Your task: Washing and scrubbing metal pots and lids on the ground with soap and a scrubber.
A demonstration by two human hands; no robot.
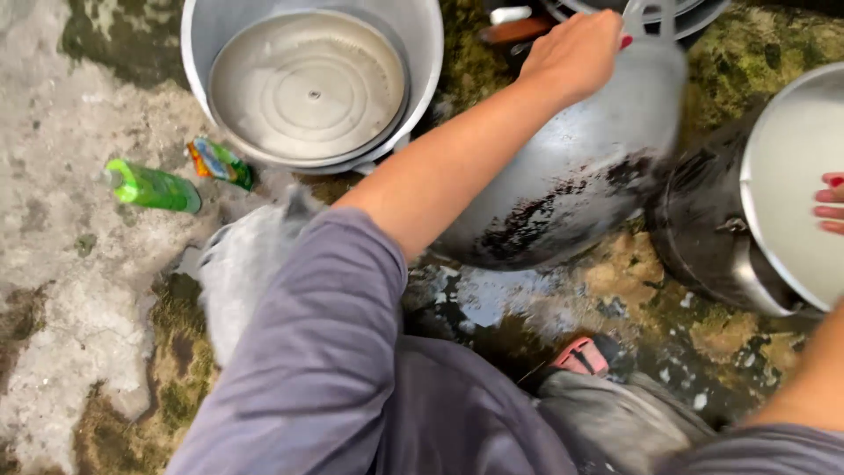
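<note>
Outdoor dishwashing spot at a home, wet mossy stone ground (747, 53) under both hands, big metal pots (312, 84) ahead of the left hand (576, 53), green soap bottle (151, 186) far left, sandal (580, 356) below

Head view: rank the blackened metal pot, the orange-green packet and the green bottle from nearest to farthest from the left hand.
From the left hand:
1. Blackened metal pot, directly under the hand, which holds its rim.
2. Orange-green packet, on the ground to the left, beside the big basin.
3. Green bottle, lying farthest left.
</note>
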